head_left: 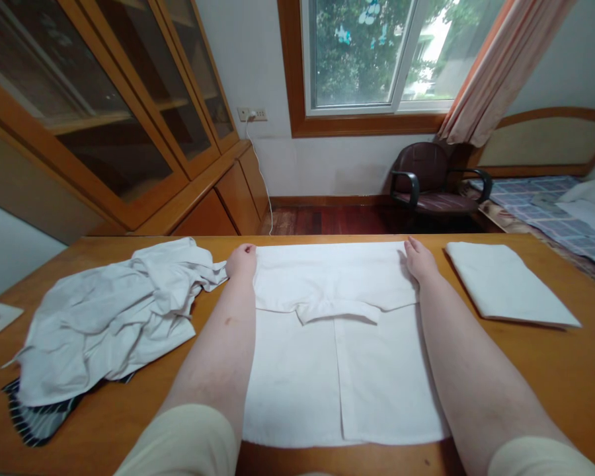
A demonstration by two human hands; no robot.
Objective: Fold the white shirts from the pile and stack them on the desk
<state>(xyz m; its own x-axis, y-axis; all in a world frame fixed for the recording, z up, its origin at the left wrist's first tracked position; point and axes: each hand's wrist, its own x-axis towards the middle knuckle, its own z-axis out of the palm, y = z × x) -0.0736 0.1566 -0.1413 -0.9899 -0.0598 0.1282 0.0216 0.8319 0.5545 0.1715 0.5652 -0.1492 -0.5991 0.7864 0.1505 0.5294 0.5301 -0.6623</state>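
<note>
A white shirt point(292, 370) lies on the wooden table in front of me, its far part folded over toward me. What looks like its collar point(342, 309) crosses the middle, and a straight front edge runs down from it. My left hand point(240, 260) is closed at the far left corner, fingers curled on the cloth. At the far right corner my right hand point(420, 260) pinches the shirt's edge. Both forearms reach along the sides of the cloth. The fingertips under the fabric are partly hidden.
Crumpled white clothing point(114, 311) lies left, over a dark striped cloth point(44, 413). A neatly folded white garment point(510, 281) rests at right on the table point(520, 383). Beyond stand a glass-fronted cabinet point(198, 155), an armchair point(426, 175) and a bed point(530, 205).
</note>
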